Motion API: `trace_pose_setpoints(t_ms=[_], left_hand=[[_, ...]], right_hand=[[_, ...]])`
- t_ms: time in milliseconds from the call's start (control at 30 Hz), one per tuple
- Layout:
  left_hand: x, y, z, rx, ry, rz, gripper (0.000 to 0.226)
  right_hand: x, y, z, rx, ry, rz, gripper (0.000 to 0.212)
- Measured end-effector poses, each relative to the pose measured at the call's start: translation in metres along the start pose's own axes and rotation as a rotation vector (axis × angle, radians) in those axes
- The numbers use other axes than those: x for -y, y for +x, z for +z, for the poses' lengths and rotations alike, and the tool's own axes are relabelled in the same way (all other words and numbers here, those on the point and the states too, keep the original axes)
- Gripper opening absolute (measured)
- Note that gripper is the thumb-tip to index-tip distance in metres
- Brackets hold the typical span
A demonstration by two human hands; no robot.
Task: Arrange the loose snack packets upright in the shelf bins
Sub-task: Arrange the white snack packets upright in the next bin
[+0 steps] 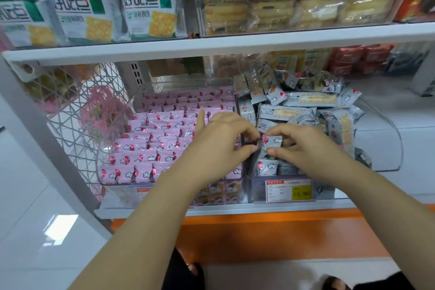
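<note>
Nearest, two bare forearms, reaching away and up into the lower shelf. At the tips: left hand [219, 146] with thumb and forefinger curled, pinching the left side of a small grey packet [270, 142]; other fingers bent, the outermost one raised toward the far side. Right hand [303, 146] pinching the same packet's right side between thumb and forefinger, remaining fingers curled beneath.

Held by its top band between both hands, over the near end of the right bin [256, 186], close against the divider [243, 165] shared with the pink side. Long axis seemingly close to vertical, body dropping away from the fingers into the bin, lower end hidden. Just nearer and lower: another grey packet [266, 167], already upright behind the front wall and its price label [288, 190].

Likely slot right behind that one, so only a short push straight down, judged best steered by the right hand, already over this bin, with the left reaching across from the pink side. Possible snag: tipping the upright neighbour while seating it.

Farther back and to the right: heap of loose grey packets [306, 101], lying every way. Left of the divider: pink packets [150, 146] in tidy upright rows.
</note>
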State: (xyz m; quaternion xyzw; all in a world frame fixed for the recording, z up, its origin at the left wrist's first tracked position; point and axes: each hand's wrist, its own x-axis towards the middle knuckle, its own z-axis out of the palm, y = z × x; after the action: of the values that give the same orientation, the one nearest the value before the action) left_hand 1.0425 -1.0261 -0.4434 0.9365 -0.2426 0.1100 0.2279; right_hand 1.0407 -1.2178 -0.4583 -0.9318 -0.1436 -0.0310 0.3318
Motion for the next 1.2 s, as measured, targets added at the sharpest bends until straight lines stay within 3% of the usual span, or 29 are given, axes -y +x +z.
trace_pose_setpoints(t_ms=[67,200,567,767,967,1200], left_hand=[[0.0,-0.004,0.003,0.043,-0.033,0.019,0.015],[-0.009,0.001,0.007,0.225,0.117,0.076,0.025],[-0.02,0.018,0.011,0.408,0.469,0.117,0.011],[-0.023,0.025,-0.002,0.521,0.477,0.148,0.014],[-0.054,0.034,-0.009,0.55,0.354,0.191,0.039],[-0.073,0.052,0.014,1.003,0.254,0.035,0.062]], right_hand=[[0.001,0.0,-0.002,-0.027,-0.062,-0.013,0.031],[0.005,-0.002,-0.01,-0.087,-0.102,-0.065,0.031],[-0.005,-0.025,-0.043,-0.235,0.081,-0.048,0.021],[-0.015,-0.046,-0.071,-0.33,0.247,-0.07,0.019],[-0.033,-0.073,-0.092,-0.335,0.353,-0.063,0.019],[-0.05,-0.085,-0.098,-0.185,0.328,-0.047,0.021]])
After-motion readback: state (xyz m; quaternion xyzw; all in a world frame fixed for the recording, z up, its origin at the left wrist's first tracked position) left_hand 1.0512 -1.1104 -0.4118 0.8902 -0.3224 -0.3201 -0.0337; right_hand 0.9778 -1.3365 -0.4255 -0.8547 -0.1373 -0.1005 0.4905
